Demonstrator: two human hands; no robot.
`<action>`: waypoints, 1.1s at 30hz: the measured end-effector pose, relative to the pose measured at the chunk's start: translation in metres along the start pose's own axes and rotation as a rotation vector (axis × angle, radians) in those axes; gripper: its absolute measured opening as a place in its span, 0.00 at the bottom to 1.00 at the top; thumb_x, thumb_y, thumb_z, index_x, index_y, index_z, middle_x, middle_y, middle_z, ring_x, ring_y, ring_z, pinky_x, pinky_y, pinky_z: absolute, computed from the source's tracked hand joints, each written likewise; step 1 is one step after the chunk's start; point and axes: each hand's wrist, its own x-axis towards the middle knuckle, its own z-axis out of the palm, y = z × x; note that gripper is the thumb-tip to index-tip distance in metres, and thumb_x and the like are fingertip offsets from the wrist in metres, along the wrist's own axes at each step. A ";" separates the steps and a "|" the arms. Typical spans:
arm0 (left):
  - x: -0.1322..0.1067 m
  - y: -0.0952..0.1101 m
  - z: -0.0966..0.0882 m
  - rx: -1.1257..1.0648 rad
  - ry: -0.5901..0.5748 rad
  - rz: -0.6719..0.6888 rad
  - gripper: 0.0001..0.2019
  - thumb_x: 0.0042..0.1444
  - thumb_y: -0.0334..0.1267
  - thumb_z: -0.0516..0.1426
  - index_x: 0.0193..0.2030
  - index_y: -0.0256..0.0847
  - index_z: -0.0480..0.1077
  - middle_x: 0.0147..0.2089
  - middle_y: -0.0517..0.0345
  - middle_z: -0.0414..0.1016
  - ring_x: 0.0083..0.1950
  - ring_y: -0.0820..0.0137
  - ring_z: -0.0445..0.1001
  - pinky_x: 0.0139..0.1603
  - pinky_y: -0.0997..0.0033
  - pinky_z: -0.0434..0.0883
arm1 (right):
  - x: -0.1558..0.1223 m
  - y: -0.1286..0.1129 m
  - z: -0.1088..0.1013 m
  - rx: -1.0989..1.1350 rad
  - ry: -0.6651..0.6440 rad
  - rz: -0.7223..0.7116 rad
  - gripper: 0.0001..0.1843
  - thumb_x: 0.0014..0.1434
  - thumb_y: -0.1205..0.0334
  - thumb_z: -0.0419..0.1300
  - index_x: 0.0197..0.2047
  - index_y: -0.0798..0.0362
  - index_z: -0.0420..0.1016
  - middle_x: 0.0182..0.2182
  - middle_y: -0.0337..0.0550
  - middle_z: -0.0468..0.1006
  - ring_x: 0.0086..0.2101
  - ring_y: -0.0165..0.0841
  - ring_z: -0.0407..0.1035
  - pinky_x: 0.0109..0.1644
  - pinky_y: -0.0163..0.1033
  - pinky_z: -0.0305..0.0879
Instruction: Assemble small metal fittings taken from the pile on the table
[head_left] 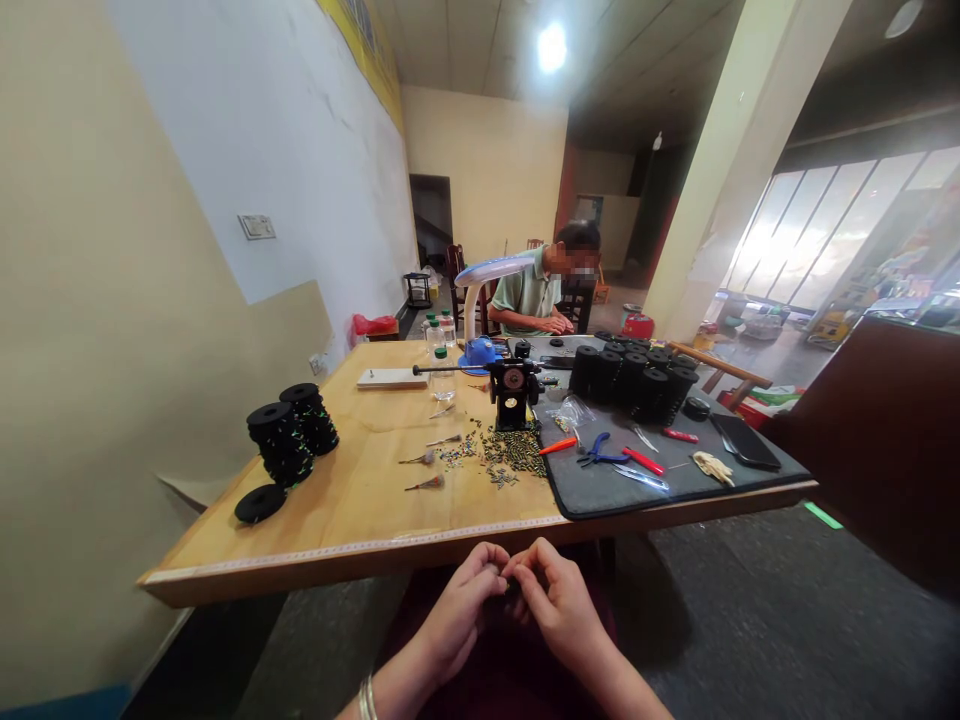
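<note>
My left hand [466, 603] and my right hand [553, 600] meet in front of the table's near edge, above my lap. Both are closed, thumbs and fingertips pinched together. Something small and dark shows between the fingertips, too small to name. Beyond them on the wood lies a spread of small greenish-gold parts [517, 452], with a few feathery-tipped pieces [426, 483] to its left. Behind the parts stands a black hand-cranked device [511, 392] with a long rod reaching left.
Stacks of black foam spools [281, 445] stand at the left. A grey mat [600, 490] holds more black spools [634, 375], blue pliers [598, 450], red-handled tools [643, 461] and a phone [745, 441]. A blue lamp [480, 352] and bottles stand farther back. A person [536, 290] sits across the table.
</note>
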 end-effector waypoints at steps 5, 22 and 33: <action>0.001 -0.003 -0.002 0.129 0.032 0.066 0.08 0.45 0.32 0.58 0.33 0.40 0.63 0.30 0.63 0.67 0.34 0.73 0.63 0.36 0.73 0.62 | 0.000 -0.008 0.001 -0.139 0.034 -0.098 0.14 0.65 0.54 0.52 0.32 0.55 0.67 0.25 0.40 0.72 0.24 0.30 0.65 0.28 0.32 0.60; 0.004 -0.009 -0.010 0.318 0.042 0.144 0.05 0.47 0.33 0.55 0.32 0.39 0.64 0.31 0.62 0.65 0.36 0.70 0.62 0.38 0.71 0.60 | -0.002 0.004 0.004 -0.236 0.057 -0.118 0.12 0.65 0.58 0.51 0.32 0.54 0.66 0.28 0.42 0.73 0.28 0.32 0.67 0.31 0.33 0.60; 0.003 -0.010 -0.008 0.273 0.029 0.135 0.08 0.51 0.41 0.57 0.33 0.39 0.64 0.32 0.61 0.65 0.36 0.70 0.63 0.40 0.71 0.61 | 0.000 0.005 0.006 0.007 0.024 0.064 0.18 0.63 0.48 0.54 0.30 0.54 0.63 0.18 0.33 0.65 0.15 0.26 0.61 0.19 0.29 0.55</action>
